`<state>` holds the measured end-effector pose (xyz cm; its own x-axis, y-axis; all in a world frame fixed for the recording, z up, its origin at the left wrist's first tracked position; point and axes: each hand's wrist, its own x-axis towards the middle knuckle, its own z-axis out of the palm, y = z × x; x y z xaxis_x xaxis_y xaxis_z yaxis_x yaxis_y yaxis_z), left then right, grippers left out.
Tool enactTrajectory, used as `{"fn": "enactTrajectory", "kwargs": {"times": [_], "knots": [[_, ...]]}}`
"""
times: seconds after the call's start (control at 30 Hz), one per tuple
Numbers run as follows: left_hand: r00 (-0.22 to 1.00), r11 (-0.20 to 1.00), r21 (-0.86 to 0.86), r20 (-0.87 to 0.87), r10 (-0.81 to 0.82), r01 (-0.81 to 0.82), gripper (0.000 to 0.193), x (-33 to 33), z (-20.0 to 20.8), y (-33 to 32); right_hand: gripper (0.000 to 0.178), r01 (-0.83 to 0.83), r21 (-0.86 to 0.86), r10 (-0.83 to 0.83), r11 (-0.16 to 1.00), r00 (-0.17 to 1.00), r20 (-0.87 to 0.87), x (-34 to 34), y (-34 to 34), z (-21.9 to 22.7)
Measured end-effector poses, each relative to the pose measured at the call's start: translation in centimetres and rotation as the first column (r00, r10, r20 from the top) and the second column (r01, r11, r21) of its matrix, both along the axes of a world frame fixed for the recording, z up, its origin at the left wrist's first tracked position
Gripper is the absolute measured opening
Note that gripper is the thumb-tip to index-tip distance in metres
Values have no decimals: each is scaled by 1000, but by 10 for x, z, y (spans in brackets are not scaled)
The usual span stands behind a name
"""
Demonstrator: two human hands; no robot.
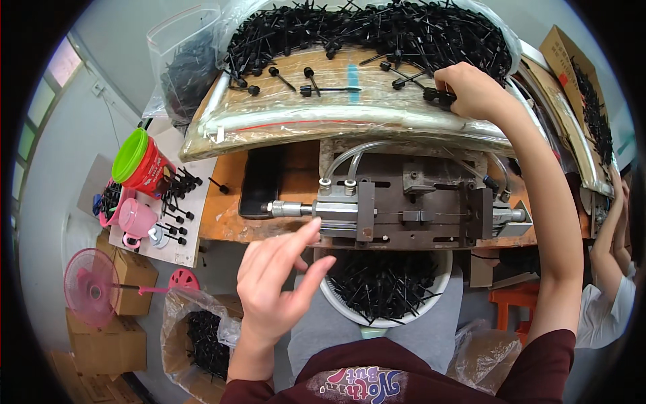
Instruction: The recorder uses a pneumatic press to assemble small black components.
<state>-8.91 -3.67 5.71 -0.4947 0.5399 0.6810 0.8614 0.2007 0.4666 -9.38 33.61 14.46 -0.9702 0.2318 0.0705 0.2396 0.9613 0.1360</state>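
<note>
My left hand (272,283) is raised in front of the machine's left cylinder, its thumb and forefinger apart and nothing between them. Farther off to the right, my right hand (474,93) reaches onto the plastic-wrapped tray (296,121). Its fingers are closed on black knob-headed stems (439,97); how many is partly hidden. Loose stems of the same kind lie just left of it, and a large pile (350,30) fills the back of the tray. The metal bench fixture (417,217) has a cylinder at each end and a small block in the middle with a thin rod through it.
A white tub (328,296) of black stems sits on my lap under the bench edge. Left stand a red bucket (149,176) with a green rim, a pink cup (136,219) and a pink fan (94,288). Clear air hoses (356,149) arch behind the fixture. Another person's arms (614,229) show at far right.
</note>
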Motion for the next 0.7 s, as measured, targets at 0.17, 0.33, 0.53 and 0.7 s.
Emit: {"fn": "enactTrajectory", "kwargs": {"times": [0.17, 0.33, 0.53, 0.7], "knots": [[981, 981, 144, 123, -150, 132, 46, 6, -5, 11, 28, -255, 108, 277, 961, 858, -432, 37, -7, -12], [823, 925, 337, 465, -326, 176, 43, 15, -1, 47, 27, -431, 375, 571, 821, 596, -565, 80, -69, -36], [679, 855, 319, 519, -519, 410, 35, 27, -6, 67, 24, -523, 397, 656, 754, 562, -503, 125, -121, -76], [774, 909, 189, 479, -415, 371, 36, 45, -9, 69, 24, -506, 311, 578, 805, 548, -605, 144, -108, -87]]}}
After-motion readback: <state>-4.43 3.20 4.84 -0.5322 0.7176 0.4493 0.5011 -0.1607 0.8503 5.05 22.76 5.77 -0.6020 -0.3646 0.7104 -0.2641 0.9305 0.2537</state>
